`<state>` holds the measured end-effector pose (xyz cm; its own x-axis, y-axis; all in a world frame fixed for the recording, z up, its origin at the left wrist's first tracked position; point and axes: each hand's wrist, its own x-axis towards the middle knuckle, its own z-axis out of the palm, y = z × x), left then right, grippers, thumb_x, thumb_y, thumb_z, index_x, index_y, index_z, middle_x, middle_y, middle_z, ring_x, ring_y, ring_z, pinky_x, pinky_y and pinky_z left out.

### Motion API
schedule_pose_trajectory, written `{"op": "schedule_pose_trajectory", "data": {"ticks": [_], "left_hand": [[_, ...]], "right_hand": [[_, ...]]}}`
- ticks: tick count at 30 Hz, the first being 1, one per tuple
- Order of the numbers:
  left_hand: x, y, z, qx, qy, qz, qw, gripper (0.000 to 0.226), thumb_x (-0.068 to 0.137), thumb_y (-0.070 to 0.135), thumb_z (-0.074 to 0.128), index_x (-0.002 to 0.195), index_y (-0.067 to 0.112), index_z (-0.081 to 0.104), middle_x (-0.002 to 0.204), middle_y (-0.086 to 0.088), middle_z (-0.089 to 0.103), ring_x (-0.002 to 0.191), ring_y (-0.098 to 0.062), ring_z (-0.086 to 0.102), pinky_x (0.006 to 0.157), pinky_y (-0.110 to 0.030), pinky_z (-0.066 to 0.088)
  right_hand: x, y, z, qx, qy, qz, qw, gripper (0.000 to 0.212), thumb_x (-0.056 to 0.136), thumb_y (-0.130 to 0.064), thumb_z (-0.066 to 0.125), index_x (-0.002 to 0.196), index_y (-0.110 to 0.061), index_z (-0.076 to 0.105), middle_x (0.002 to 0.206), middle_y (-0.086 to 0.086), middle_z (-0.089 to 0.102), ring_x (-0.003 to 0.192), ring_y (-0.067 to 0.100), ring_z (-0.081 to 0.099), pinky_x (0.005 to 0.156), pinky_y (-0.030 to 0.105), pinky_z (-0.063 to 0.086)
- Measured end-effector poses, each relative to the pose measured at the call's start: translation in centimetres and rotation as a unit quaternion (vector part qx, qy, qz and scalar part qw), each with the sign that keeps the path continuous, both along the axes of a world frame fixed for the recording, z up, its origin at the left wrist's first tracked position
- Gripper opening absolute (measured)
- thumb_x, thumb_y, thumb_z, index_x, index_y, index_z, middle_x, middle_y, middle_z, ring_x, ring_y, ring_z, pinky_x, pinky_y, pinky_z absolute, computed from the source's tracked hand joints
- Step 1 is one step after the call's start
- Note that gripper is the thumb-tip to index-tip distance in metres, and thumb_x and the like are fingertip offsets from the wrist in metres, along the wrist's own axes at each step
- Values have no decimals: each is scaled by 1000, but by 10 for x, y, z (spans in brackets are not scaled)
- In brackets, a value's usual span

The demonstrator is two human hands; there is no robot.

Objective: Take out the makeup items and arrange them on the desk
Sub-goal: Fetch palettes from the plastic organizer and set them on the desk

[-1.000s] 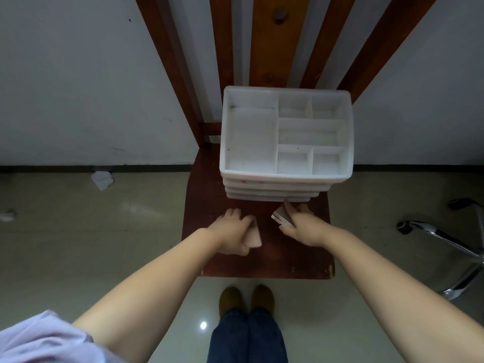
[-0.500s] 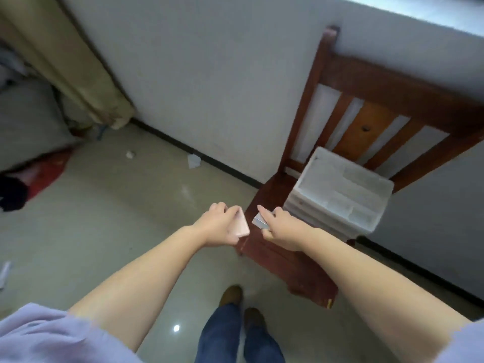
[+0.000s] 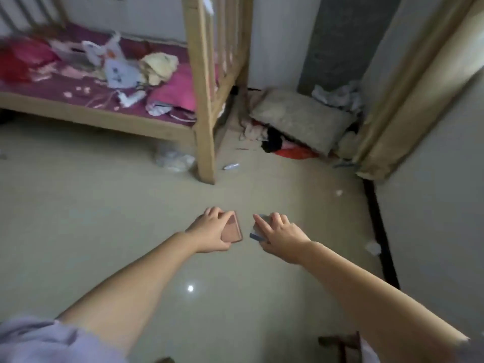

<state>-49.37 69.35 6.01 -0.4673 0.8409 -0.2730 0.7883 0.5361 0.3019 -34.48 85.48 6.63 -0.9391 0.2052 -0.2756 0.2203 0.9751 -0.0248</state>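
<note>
So the pink compact is sitting in your left hand, fingers wrapped over its top edge and thumb underneath, long side running away from you and tipped a bit left. Your right hand has a smaller grey-blue item pinched under curled fingers; it's too blurry to say what it is. The two hands are level and just beside each other, with a small gap between the items, so neither is closer to anything. No desk in view at all, just bare floor under your hands. Ahead you've got the wooden bed frame post, a cushion with clothes by the curtain, and scraps on the tiles. I'd guess you need to turn to find the desk.
</note>
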Motion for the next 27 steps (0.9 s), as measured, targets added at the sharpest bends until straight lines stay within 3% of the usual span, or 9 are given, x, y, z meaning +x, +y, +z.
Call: {"op": "schedule_pose_trajectory", "data": {"ticks": [5, 10, 14, 18, 27], "left_hand": [[-77, -184, 9, 3, 4, 169, 986, 81, 70, 42, 65, 139, 24, 26, 126, -9, 38, 121, -28, 35, 99, -35, 38], [-146, -367, 13, -9, 14, 291, 956, 78, 71, 42, 65, 137, 25, 27, 125, -7, 38, 119, -26, 36, 98, -37, 40], [-198, -484, 21, -14, 18, 360, 932, 78, 72, 45, 64, 137, 26, 26, 123, -4, 37, 117, -24, 35, 94, -32, 39], [-249, -560, 25, 5, 24, 416, 909, 75, 72, 43, 65, 136, 26, 28, 121, -4, 37, 113, -23, 36, 89, -31, 39], [-391, -644, 13, 71, 18, 520, 851, 71, 74, 33, 69, 135, 24, 33, 123, -7, 40, 115, -24, 37, 96, -34, 40]], "right_hand": [[-140, -136, 3, -9, 13, 176, 984, 70, 94, -56, 34, 149, -25, 6, 135, 16, 32, 121, 35, 37, 95, 44, 40], [-259, -292, -3, -29, 56, 289, 955, 61, 90, -56, 42, 133, -14, 32, 128, 10, 40, 115, 29, 43, 90, 37, 42], [-339, -394, 0, -49, 74, 343, 935, 58, 88, -54, 48, 126, -11, 37, 127, 9, 41, 115, 28, 42, 89, 34, 43], [-416, -467, 4, -67, 70, 378, 921, 55, 85, -49, 55, 121, -11, 39, 128, 8, 38, 115, 27, 40, 90, 34, 45], [-628, -566, 0, -100, 71, 461, 879, 52, 83, -44, 61, 118, -12, 41, 128, 8, 39, 115, 27, 39, 87, 35, 46]]}}
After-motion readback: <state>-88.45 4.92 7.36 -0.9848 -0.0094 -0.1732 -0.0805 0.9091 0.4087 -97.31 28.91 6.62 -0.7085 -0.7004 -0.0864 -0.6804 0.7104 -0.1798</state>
